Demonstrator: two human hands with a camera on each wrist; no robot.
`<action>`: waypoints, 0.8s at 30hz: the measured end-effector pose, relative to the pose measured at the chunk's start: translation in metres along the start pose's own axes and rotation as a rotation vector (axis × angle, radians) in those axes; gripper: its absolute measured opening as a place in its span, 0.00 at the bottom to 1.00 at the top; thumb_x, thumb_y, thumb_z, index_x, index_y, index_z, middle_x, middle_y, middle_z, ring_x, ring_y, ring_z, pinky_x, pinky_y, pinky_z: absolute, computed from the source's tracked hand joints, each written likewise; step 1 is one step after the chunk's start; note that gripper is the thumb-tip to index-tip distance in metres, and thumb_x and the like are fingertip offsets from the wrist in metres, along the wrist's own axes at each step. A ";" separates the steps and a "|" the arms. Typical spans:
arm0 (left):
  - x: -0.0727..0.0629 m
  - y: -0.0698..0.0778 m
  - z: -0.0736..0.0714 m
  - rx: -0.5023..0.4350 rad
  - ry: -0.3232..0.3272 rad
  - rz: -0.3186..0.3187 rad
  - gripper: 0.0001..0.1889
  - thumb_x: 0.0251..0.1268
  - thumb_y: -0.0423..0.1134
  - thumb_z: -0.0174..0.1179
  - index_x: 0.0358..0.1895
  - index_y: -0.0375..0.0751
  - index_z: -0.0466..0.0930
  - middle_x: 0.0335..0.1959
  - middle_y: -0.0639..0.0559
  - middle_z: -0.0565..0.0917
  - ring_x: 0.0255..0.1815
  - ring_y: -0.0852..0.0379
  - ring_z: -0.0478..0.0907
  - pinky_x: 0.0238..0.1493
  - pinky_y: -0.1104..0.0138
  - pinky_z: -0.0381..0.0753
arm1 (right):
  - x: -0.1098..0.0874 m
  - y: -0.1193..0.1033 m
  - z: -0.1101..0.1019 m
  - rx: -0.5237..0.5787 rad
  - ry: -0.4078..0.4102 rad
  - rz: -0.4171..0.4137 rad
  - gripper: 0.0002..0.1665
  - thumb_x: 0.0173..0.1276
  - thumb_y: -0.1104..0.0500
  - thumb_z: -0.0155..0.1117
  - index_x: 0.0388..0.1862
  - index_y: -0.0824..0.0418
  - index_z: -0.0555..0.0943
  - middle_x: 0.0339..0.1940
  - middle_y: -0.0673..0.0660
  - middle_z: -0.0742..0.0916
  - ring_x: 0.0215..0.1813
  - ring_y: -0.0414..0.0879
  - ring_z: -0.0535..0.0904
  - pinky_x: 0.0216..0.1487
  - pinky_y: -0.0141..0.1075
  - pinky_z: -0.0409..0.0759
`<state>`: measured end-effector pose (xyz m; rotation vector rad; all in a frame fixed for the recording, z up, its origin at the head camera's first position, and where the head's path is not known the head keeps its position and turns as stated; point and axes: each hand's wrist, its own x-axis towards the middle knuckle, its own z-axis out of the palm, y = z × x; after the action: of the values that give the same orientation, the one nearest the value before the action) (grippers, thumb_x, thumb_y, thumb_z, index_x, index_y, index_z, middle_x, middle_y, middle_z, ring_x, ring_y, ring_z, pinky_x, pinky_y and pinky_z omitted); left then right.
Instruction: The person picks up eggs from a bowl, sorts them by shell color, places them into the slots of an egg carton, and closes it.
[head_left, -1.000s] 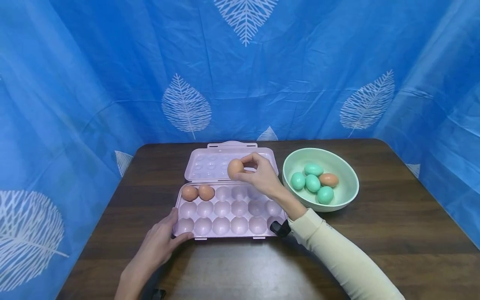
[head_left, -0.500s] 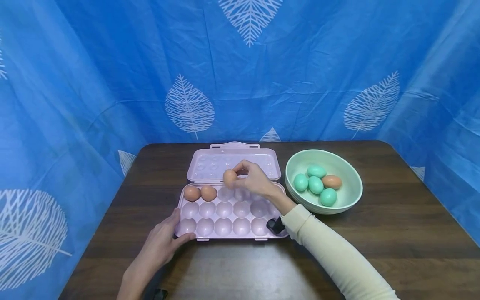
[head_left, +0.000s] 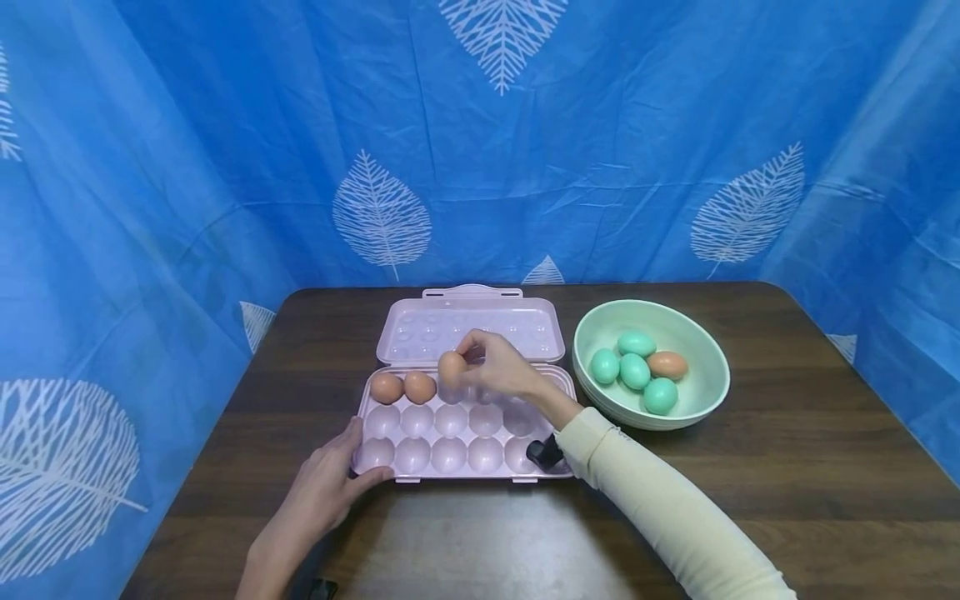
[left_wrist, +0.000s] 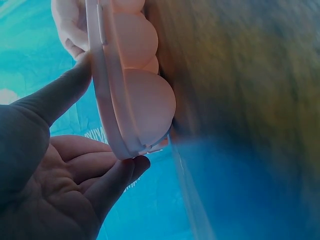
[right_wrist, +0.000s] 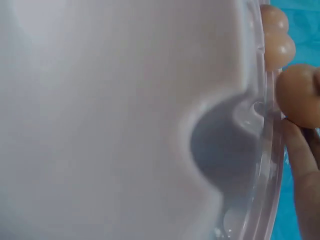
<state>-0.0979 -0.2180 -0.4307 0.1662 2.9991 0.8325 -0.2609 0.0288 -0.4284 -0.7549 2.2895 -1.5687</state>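
My right hand pinches a brown egg just over the back row of a pink plastic egg tray. Two brown eggs sit side by side in the back-left cups. In the right wrist view the held egg is between my fingertips, beside those two. My left hand holds the tray's front-left corner, thumb along the front edge and fingers at the left side. The left wrist view shows this grip and the rounded cups from outside.
The tray's lid lies open behind it. To the right stands a pale green bowl holding several green eggs and one brown egg. All rest on a dark wooden table, with a blue leaf-print curtain behind.
My right hand has moved left and lower with the brown egg, from over the lid to the back row beside the two seated eggs. The left hand keeps its place on the tray.
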 end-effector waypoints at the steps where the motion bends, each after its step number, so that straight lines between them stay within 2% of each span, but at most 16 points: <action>1: 0.000 0.000 0.000 -0.002 -0.004 -0.006 0.45 0.60 0.50 0.69 0.69 0.18 0.60 0.67 0.23 0.65 0.67 0.31 0.67 0.64 0.42 0.68 | 0.000 0.000 0.001 -0.005 -0.008 -0.005 0.20 0.51 0.67 0.75 0.43 0.65 0.78 0.43 0.57 0.85 0.51 0.50 0.81 0.56 0.40 0.79; 6: 0.000 0.001 -0.001 -0.008 -0.024 -0.028 0.46 0.60 0.51 0.69 0.70 0.19 0.59 0.68 0.23 0.64 0.67 0.31 0.66 0.64 0.42 0.67 | 0.001 0.003 0.004 -0.016 -0.028 -0.022 0.19 0.51 0.68 0.75 0.42 0.65 0.78 0.41 0.56 0.86 0.49 0.49 0.82 0.56 0.39 0.79; 14: -0.001 0.000 0.000 0.006 0.020 0.013 0.45 0.60 0.47 0.70 0.68 0.17 0.60 0.66 0.22 0.66 0.66 0.30 0.67 0.64 0.42 0.68 | 0.003 0.004 0.011 -0.045 -0.078 -0.011 0.20 0.51 0.71 0.75 0.41 0.64 0.78 0.42 0.56 0.86 0.49 0.48 0.82 0.55 0.37 0.79; 24: -0.001 0.001 0.000 -0.003 0.007 -0.001 0.45 0.60 0.48 0.70 0.69 0.18 0.60 0.67 0.23 0.65 0.67 0.30 0.66 0.64 0.42 0.68 | 0.003 0.005 0.013 -0.054 -0.097 -0.038 0.21 0.49 0.72 0.74 0.43 0.66 0.77 0.41 0.57 0.85 0.47 0.48 0.82 0.53 0.35 0.81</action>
<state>-0.0971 -0.2171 -0.4301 0.1627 3.0043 0.8395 -0.2585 0.0186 -0.4375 -0.8730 2.2685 -1.4576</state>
